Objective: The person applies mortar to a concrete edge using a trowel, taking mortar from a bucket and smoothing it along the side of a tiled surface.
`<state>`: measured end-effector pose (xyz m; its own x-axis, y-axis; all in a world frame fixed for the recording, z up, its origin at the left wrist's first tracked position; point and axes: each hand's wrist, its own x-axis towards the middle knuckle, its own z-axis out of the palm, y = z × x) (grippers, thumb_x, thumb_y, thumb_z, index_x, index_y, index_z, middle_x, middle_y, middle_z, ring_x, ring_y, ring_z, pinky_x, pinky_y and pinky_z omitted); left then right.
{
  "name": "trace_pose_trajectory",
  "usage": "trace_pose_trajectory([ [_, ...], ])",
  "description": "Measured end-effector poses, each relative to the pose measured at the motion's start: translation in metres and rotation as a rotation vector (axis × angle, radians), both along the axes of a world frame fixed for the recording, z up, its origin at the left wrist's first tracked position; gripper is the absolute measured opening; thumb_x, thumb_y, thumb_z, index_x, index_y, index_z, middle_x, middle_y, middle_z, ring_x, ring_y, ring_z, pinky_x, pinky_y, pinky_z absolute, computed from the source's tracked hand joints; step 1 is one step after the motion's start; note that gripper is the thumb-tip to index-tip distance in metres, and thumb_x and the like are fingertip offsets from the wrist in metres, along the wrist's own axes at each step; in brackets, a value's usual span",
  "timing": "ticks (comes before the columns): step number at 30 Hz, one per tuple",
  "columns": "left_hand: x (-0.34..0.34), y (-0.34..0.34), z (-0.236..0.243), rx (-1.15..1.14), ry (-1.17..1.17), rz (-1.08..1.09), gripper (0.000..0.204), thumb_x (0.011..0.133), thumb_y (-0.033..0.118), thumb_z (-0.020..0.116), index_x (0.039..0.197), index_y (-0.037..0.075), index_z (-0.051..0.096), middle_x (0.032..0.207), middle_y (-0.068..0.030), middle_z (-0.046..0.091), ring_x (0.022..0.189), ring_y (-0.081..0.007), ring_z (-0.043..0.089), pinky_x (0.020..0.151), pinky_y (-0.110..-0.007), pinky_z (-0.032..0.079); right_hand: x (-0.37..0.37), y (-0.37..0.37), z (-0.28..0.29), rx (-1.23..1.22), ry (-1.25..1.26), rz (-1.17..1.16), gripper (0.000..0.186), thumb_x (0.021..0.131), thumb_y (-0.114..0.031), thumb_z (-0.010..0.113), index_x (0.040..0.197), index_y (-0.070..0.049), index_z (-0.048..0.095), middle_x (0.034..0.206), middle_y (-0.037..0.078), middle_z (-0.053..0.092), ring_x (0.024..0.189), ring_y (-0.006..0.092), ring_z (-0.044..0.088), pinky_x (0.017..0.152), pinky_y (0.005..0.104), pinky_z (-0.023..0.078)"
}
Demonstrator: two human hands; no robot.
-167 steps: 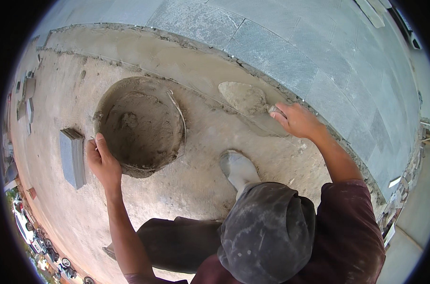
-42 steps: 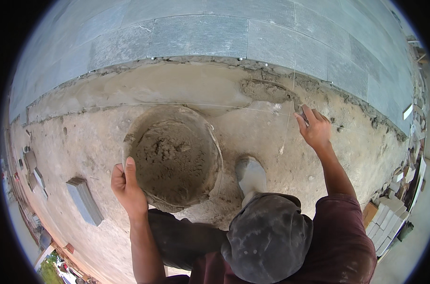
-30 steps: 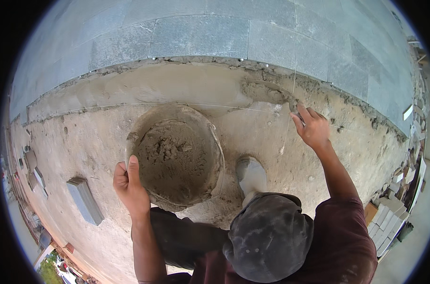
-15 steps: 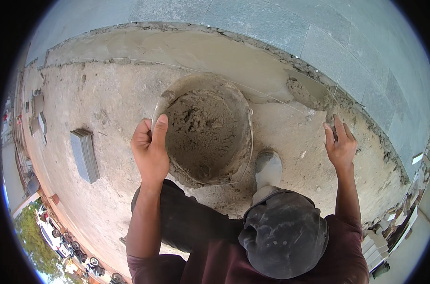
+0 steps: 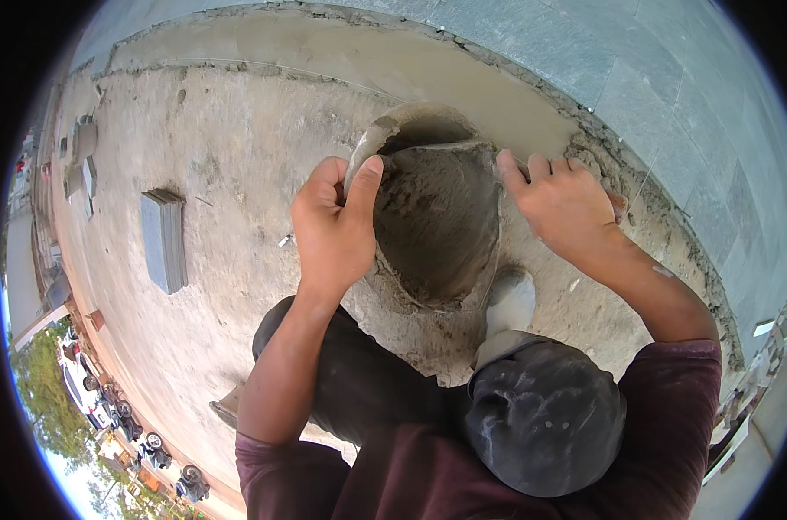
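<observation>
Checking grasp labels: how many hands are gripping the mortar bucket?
2. The left hand grips the left rim of the round grey mortar-caked bucket, thumb inside. The right hand holds the right rim. The fingertips there are partly hidden behind the rim.

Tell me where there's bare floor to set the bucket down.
Widest bare patch: rough screed between the left hand and the stack of grey tiles. Another runs beyond the stack toward the wet mortar strip. Crowded: around the bucket, gripped by the right hand too, with a shoe and knee close below.
</observation>
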<state>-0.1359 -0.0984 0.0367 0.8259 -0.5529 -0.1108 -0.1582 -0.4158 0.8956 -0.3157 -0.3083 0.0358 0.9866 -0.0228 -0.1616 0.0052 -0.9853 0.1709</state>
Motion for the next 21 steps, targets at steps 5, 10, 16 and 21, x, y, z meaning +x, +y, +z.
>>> trace_pose_trajectory([
  [5,-0.008,-0.005,-0.004,-0.006,0.032,0.008,0.040,0.101,0.021,0.070,0.071,0.005,0.049,0.061,0.0066,0.036,0.060,-0.0036,0.031,0.050,-0.028,0.026,-0.012,0.011,-0.013,0.287,0.298,-0.162,0.043,0.087,-0.011,0.067,0.125,0.007,0.061,0.084,0.022,0.071,0.071,0.0365,0.073,0.066,0.0449,0.058],
  [10,-0.019,-0.003,-0.001,-0.046,0.098,0.029,0.039,0.102,0.022,0.069,0.072,0.005,0.050,0.062,0.0080,0.038,0.061,-0.0024,0.031,0.050,-0.027,0.025,-0.025,0.041,-0.035,0.869,0.341,-0.363,0.027,0.100,-0.021,0.061,0.108,0.005,0.064,0.082,0.028,0.068,0.081,0.0462,0.069,0.074,0.0510,0.055],
  [16,-0.010,-0.001,-0.007,-0.062,0.059,-0.004,0.040,0.103,0.020,0.068,0.071,0.006,0.049,0.063,0.0093,0.038,0.062,-0.0016,0.031,0.051,-0.026,0.025,-0.041,0.053,-0.048,1.367,0.279,-0.494,0.032,0.101,-0.026,0.064,0.093,0.005,0.063,0.079,0.028,0.063,0.074,0.0451,0.061,0.070,0.0490,0.049],
  [21,-0.007,-0.003,-0.005,-0.069,0.073,-0.017,0.040,0.104,0.019,0.066,0.071,0.009,0.047,0.065,0.0107,0.037,0.063,-0.0010,0.029,0.052,-0.025,0.023,-0.050,0.055,-0.045,1.506,0.227,-0.465,0.037,0.102,-0.029,0.065,0.088,0.004,0.058,0.070,0.020,0.055,0.063,0.0331,0.050,0.064,0.0442,0.045],
])
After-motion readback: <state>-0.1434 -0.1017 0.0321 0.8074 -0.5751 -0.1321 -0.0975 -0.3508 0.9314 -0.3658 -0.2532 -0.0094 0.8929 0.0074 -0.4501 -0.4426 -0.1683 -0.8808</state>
